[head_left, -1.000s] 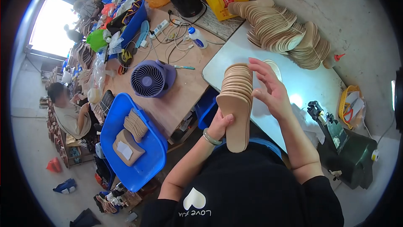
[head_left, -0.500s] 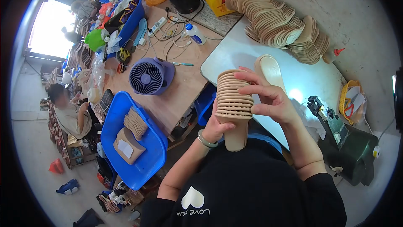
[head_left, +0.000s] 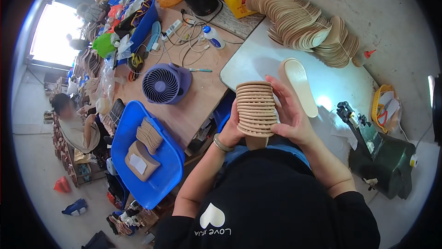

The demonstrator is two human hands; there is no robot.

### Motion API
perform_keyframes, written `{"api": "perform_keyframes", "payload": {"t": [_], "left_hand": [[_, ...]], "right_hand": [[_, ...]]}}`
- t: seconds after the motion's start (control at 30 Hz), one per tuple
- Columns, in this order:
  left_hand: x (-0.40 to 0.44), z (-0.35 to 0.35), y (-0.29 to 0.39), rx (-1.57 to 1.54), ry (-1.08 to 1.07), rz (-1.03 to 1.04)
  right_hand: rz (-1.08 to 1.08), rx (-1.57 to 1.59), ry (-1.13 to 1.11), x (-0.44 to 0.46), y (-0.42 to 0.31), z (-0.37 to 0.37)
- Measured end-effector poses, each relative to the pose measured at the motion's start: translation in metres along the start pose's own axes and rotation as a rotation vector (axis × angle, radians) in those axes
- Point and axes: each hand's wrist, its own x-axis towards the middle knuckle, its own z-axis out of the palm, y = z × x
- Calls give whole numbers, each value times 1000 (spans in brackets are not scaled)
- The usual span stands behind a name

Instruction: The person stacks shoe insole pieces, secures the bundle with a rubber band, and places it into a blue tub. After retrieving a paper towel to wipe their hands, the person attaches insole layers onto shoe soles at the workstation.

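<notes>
Upright in front of my chest is a stack of tan insoles (head_left: 255,111), its rounded ends showing in layers. My left hand (head_left: 231,128) wraps round the stack's left side and lower part. Against its right side, my right hand (head_left: 290,114) has its thumb on the lower layers and its fingers behind the upper ones. A single pale insole (head_left: 299,85) lies on the white table (head_left: 248,60) just beyond my right hand. Long rows of tan insoles (head_left: 299,23) rest at the table's far edge.
A purple fan (head_left: 165,84) stands on the wooden table (head_left: 193,115). The blue basin (head_left: 159,187) at left holds insole bundles. A dark green machine (head_left: 384,166) and yellow basket (head_left: 381,111) are at right. Another person (head_left: 76,122) sits far left.
The stack has tilted so its layered ends face up more, hiding the broad front face. My right hand has closed in on the stack's side. The pale insole has come fully into view.
</notes>
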Motion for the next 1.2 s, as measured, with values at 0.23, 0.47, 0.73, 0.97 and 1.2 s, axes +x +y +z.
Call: {"api": "perform_keyframes", "payload": {"t": [0.23,0.47,0.73,0.97,1.2], "left_hand": [[-7,-13,-19,-9,-40,-64],[-12,1,4,86,-100,6],[-6,6,24,-77,-139,-152],[-25,-50,27,-67,-197,-403],[-45,-29,35,125,-199,-407]], "right_hand": [[86,29,2,-12,0,-3],[173,171,34,-16,-15,-9],[414,145,129,-4,-31,-5],[384,102,143,-7,-23,-2],[450,25,119,-17,-23,5]]}}
